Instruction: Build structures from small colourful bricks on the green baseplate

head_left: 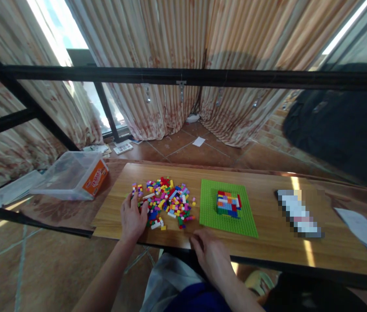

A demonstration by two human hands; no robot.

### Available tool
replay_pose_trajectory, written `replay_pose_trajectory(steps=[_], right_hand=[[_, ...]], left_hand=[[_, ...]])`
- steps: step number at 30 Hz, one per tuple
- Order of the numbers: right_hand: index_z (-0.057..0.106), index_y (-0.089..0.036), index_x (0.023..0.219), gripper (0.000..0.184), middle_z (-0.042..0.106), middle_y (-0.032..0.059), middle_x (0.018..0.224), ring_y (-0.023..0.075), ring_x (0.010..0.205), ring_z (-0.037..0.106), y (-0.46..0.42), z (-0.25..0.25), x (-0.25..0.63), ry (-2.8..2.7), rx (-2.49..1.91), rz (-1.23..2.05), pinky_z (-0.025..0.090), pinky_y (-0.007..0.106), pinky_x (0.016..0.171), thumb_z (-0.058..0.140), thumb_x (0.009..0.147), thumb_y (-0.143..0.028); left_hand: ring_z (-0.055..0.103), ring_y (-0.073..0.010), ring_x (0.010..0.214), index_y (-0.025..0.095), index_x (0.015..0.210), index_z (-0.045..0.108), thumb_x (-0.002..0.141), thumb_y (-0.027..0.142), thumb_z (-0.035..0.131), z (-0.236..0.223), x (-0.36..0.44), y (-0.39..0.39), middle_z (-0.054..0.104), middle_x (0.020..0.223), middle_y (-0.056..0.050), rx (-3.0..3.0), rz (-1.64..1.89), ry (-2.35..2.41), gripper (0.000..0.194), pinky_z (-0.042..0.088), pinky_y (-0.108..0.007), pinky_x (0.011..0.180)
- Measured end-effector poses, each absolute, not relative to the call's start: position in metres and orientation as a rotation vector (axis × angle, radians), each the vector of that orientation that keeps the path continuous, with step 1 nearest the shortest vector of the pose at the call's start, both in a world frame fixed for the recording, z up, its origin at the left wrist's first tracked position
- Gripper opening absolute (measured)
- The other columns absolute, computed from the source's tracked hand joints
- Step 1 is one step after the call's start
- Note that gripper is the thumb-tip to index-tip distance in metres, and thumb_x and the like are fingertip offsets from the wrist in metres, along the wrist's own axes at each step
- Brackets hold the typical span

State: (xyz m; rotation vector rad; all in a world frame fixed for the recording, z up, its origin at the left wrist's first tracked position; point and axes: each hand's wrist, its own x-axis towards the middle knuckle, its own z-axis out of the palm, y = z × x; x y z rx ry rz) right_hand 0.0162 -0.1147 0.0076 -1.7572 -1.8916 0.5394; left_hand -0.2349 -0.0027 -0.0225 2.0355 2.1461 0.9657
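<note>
A loose pile of small coloured building bricks (168,199) lies on the wooden board. My left hand (132,218) rests at the pile's left edge, fingers apart and thumb toward the bricks. To the right of the pile is a green studded baseplate (207,203). It carries a block of bricks (228,204) in red, orange, white, blue and other colours. My right hand (212,252) is by the near edge of the board, below the baseplate. Its fingers are curled in, and whatever they may hold is hidden.
A clear plastic box (66,175) with an orange label stands left of the wooden board (118,182). On the right are a blurred-out phone-like object (297,212) and white paper (363,229). A black metal bar (170,74) crosses in front of striped curtains (164,39).
</note>
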Motion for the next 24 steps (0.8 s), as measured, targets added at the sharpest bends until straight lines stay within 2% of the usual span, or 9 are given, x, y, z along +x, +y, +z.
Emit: replay_pose_trajectory(steps=[3, 9, 13, 17, 20, 24], right_hand=[[0.064, -0.021, 0.09, 0.016, 0.065, 0.0068, 0.089, 0.0207, 0.081, 0.063, -0.094, 0.01, 0.005, -1.921, -1.902, 0.383, 0.046, 0.031, 0.071, 0.048, 0.09, -0.023], [0.063, -0.02, 0.085, 0.015, 0.065, 0.0068, 0.093, 0.0204, 0.084, 0.062, -0.058, 0.009, -0.007, -1.959, -1.96, 0.377, 0.043, 0.03, 0.07, 0.05, 0.091, -0.021], [0.063, -0.02, 0.086, 0.015, 0.064, 0.0065, 0.093, 0.019, 0.085, 0.061, -0.044, 0.007, -0.009, -1.945, -1.884, 0.351, 0.042, 0.029, 0.072, 0.049, 0.09, -0.02], [0.064, -0.02, 0.092, 0.017, 0.064, 0.0056, 0.091, 0.0181, 0.086, 0.06, -0.045, 0.011, -0.013, -1.889, -1.799, 0.366, 0.043, 0.028, 0.075, 0.047, 0.091, -0.019], [0.064, -0.021, 0.088, 0.02, 0.063, 0.0042, 0.09, 0.0162, 0.085, 0.059, -0.056, 0.014, -0.027, -1.927, -1.62, 0.43, 0.043, 0.026, 0.076, 0.044, 0.092, -0.018], [0.065, -0.022, 0.088, 0.008, 0.063, 0.0041, 0.094, 0.0179, 0.091, 0.057, -0.072, 0.006, -0.058, -2.07, -1.444, 0.484, 0.044, 0.028, 0.078, 0.057, 0.088, -0.022]], left_hand=[[0.039, -0.0347, 0.131, 0.01, 0.129, 0.052, 0.091, 0.042, 0.045, -0.023, -0.234, -0.002, 0.045, 0.138, -0.023, 2.041, 0.959, 2.128, 0.05, 0.033, -0.052, 0.109], [0.038, -0.0346, 0.133, 0.011, 0.128, 0.052, 0.091, 0.042, 0.044, -0.025, -0.225, -0.001, 0.043, 0.14, -0.022, 2.046, 0.979, 2.091, 0.049, 0.032, -0.052, 0.11], [0.04, -0.0341, 0.132, 0.012, 0.128, 0.053, 0.091, 0.04, 0.044, -0.023, -0.211, 0.0, 0.046, 0.137, -0.021, 1.967, 1.082, 2.062, 0.047, 0.033, -0.052, 0.109], [0.045, -0.0298, 0.128, 0.013, 0.126, 0.054, 0.093, 0.038, 0.042, -0.02, -0.202, 0.001, 0.053, 0.131, -0.019, 1.873, 1.22, 1.962, 0.043, 0.035, -0.048, 0.11], [0.049, -0.026, 0.124, 0.015, 0.126, 0.054, 0.094, 0.037, 0.04, -0.021, -0.204, -0.001, 0.057, 0.128, -0.015, 1.802, 1.303, 1.861, 0.041, 0.037, -0.045, 0.109], [0.054, -0.023, 0.118, 0.018, 0.124, 0.056, 0.095, 0.04, 0.037, -0.022, -0.211, -0.005, 0.06, 0.124, -0.012, 1.607, 1.408, 1.815, 0.041, 0.041, -0.04, 0.105]])
